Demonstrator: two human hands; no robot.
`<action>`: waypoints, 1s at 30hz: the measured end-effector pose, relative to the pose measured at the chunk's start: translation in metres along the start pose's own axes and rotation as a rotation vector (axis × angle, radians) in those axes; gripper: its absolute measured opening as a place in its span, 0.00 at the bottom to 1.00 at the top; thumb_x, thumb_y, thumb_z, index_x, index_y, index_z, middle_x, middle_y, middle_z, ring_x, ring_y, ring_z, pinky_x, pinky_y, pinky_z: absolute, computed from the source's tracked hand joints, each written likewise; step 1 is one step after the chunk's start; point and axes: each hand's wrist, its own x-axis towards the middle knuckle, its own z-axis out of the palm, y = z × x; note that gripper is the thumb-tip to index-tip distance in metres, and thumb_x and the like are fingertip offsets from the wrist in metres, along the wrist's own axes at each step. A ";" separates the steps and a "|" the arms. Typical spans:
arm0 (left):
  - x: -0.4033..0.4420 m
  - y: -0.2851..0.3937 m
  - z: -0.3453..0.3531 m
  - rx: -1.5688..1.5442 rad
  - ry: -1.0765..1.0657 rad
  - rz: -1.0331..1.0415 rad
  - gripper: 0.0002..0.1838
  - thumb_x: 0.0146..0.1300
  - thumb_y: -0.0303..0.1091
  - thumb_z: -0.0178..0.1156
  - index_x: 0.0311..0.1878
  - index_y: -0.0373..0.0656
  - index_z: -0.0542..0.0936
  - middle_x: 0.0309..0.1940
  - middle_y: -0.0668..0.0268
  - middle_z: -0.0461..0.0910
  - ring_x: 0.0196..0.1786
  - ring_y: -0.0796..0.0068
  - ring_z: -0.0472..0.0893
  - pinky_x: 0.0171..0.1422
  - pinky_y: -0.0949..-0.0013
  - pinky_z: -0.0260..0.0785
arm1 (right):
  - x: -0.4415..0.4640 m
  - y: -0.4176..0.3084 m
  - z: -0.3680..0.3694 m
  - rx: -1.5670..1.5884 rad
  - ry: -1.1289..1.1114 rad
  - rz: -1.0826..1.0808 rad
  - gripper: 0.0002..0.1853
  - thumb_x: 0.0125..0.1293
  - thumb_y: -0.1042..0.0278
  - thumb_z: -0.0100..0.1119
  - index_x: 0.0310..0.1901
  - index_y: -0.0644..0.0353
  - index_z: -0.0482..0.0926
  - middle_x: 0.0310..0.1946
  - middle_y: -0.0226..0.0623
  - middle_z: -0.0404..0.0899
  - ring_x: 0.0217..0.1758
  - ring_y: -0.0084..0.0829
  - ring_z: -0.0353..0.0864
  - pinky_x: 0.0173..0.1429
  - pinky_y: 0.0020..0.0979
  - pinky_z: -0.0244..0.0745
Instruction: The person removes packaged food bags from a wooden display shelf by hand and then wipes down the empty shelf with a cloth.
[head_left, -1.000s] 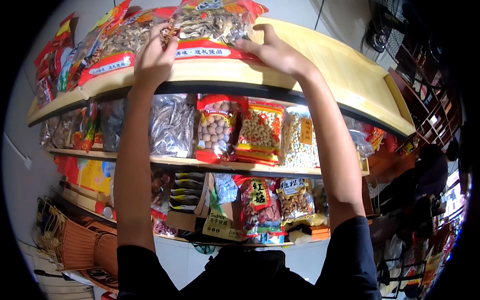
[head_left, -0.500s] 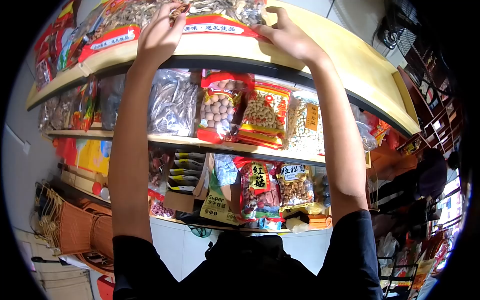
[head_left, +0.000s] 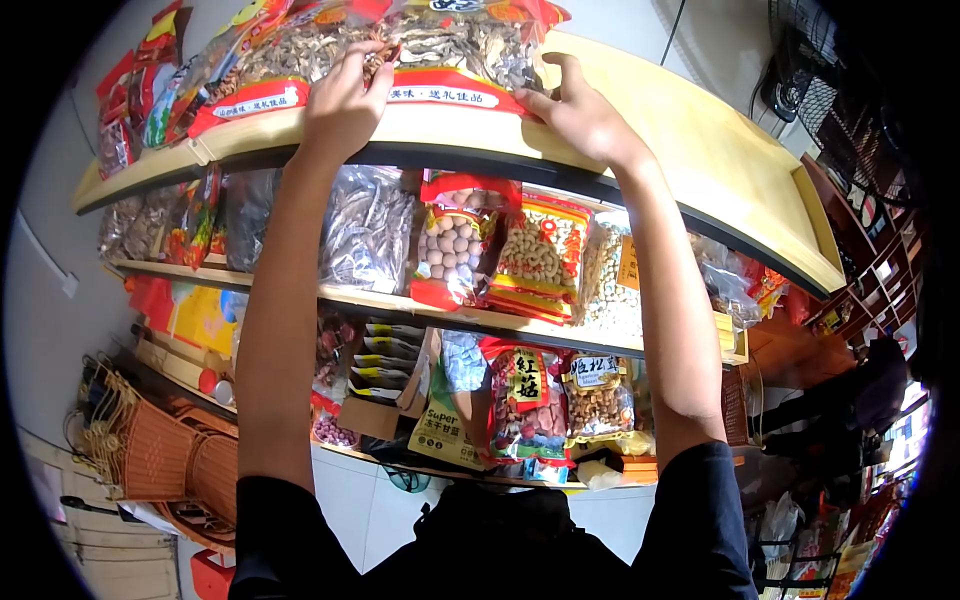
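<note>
A clear-fronted bag of dried mushrooms with a red printed lower band lies on the top wooden shelf. My left hand is at its left edge, fingers curled and thumb against the plastic, where it meets a neighbouring similar bag. At the right edge, my right hand has its thumb on the bag's front corner and its index finger bent around the side. Both hands appear to grip the bag between them. Some fingertips are hidden against the plastic.
Bare wood of the top shelf extends to the right. Lower shelves hold bagged round dried fruits, cashews and red mushrooms. A wicker chair stands at left; a person in dark clothing is at far right.
The view has tilted, so the shelves and hands sit lower and more of the top bags shows. Both hands remain at the same edges of the mushroom bag.
</note>
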 end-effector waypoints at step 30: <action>0.031 0.034 -0.006 -0.056 -0.248 -0.217 0.27 0.67 0.39 0.60 0.68 0.53 0.66 0.69 0.56 0.67 0.67 0.56 0.72 0.72 0.55 0.62 | 0.023 -0.016 -0.020 0.787 -0.192 0.332 0.50 0.63 0.49 0.65 0.73 0.72 0.45 0.58 0.56 0.72 0.53 0.33 0.81 0.53 0.31 0.81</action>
